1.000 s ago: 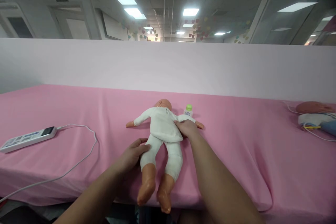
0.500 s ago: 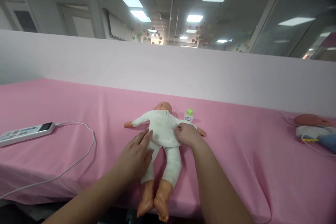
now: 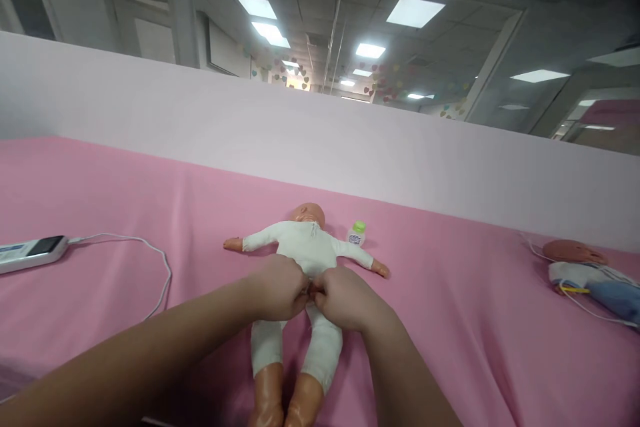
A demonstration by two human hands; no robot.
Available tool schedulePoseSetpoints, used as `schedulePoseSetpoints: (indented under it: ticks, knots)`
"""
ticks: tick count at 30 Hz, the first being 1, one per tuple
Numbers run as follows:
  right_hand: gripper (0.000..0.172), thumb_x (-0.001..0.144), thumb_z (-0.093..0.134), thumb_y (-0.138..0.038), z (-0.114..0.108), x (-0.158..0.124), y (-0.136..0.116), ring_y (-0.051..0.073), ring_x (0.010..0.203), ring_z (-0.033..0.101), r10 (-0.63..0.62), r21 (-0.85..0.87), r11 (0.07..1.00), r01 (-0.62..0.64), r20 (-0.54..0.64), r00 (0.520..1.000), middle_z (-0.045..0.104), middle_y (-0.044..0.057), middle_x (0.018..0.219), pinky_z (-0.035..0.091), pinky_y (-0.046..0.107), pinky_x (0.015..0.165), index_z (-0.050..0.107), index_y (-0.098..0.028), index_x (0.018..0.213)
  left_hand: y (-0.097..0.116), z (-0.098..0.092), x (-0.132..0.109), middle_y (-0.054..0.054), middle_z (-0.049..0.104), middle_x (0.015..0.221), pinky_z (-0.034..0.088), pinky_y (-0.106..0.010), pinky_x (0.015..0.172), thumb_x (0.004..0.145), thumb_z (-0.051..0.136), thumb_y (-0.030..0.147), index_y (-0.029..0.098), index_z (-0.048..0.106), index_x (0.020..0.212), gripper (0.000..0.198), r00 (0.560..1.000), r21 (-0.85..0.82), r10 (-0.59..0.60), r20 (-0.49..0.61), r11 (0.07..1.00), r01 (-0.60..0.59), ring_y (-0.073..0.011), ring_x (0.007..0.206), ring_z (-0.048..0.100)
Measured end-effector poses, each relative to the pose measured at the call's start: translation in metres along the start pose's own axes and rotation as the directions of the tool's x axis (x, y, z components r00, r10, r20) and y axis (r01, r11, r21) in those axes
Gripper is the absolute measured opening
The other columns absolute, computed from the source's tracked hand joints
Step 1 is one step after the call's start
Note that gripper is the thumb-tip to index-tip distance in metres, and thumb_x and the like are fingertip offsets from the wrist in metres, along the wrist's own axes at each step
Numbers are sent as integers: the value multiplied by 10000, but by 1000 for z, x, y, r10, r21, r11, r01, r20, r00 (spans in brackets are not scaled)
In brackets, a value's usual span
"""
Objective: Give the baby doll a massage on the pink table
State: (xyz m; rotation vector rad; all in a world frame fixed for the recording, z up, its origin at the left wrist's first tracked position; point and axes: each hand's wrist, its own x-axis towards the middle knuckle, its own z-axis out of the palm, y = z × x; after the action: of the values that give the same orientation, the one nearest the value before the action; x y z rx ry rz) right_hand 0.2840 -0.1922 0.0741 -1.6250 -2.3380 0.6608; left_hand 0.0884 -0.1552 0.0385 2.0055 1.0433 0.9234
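A baby doll in white cloth lies on its back on the pink sheet, head away from me, arms spread. My left hand is closed at the doll's lower belly. Beside it, nearly touching, my right hand is closed too, its fingers pinched at the same spot. Both seem to grip something between them, too small to make out. A small clear bottle with a green cap stands just above the doll's arm on the right.
Pink sheet covers the surface. On the left lies a white device with a cable. Another doll with white and blue cloth lies at the far right. A low white partition runs behind.
My left hand has moved right from the doll's side and closed. My right hand has moved down and left to meet it. The view has shifted slightly.
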Motion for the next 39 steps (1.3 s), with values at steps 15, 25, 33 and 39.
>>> schedulePoseSetpoints:
  ticks: [15,25,33,39]
  knots:
    - [319,873,563,-246,9,22,16,127,526,385,1,149,989,17,-123,992,475,-37,548,268,296,520,502,-214,562,-18,-4,5,-179,689,885,510,-589,940,917,592,459,209,798,973,329,986,321,149,78,932,-167,-423,958,668]
    - [297,934,546,-328,13,36,21,173,662,586,-1,165,984,67,-374,928,680,-4,679,390,294,611,683,-235,688,-20,-2,6,-128,745,1188,393,-540,1149,957,488,274,200,763,1131,335,973,512,230,-7,837,-194,-337,1178,663]
    - [317,918,618,-374,15,38,21,175,611,588,37,64,998,-23,-231,972,711,5,652,342,312,585,721,-242,650,-26,-2,10,-142,706,1327,409,-490,1157,889,506,195,159,712,1268,433,982,570,152,115,799,-191,-354,1332,592]
    - [188,907,654,-364,23,44,23,226,911,703,54,114,993,-10,-394,917,800,42,986,462,300,732,798,-246,936,-25,-1,9,-146,514,1580,290,-508,1250,812,550,173,141,591,1448,639,976,590,201,87,779,-213,-329,1530,375]
